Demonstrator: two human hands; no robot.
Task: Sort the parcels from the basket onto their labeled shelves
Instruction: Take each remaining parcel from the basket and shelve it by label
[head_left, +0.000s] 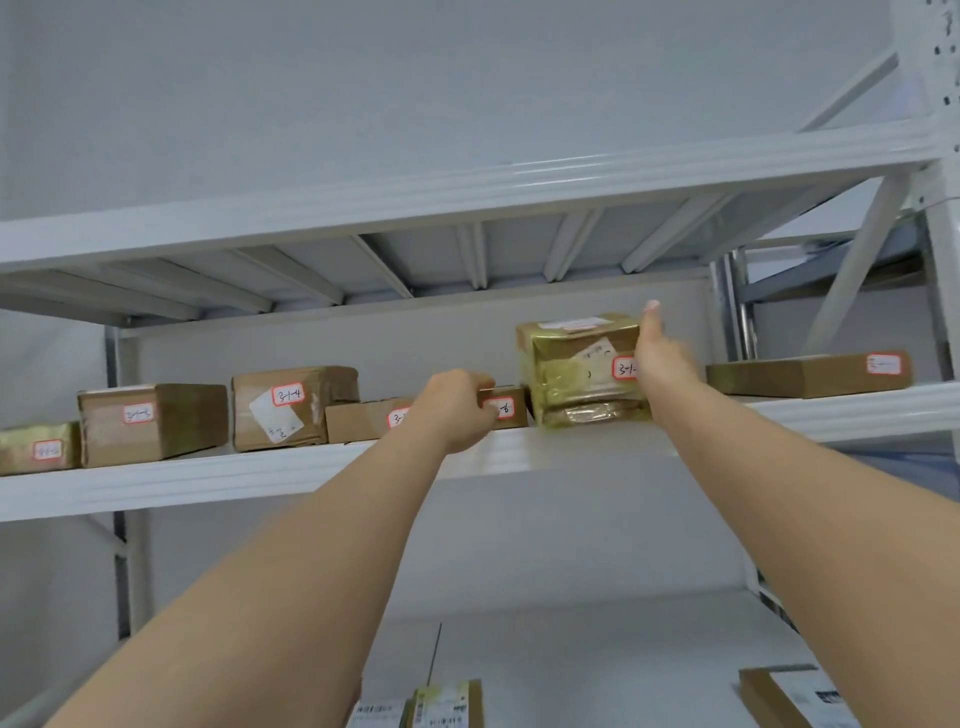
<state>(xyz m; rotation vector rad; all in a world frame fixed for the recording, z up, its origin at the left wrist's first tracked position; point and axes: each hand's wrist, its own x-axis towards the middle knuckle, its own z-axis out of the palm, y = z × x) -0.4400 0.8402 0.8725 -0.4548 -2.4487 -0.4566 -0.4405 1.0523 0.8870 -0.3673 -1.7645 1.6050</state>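
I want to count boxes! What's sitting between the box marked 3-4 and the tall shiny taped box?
In the head view, two small flat boxes lie there; the left hand grips the right-hand one.

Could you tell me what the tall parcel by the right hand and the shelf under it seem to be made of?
The tall parcel looks like a cardboard box wrapped in glossy clear or yellowish tape: its faces shine and wrinkle, with brown showing through low down. The right hand lies flat against its side. The shelf appears to be white painted metal: smooth ribbed front edge, with a soft sheen.
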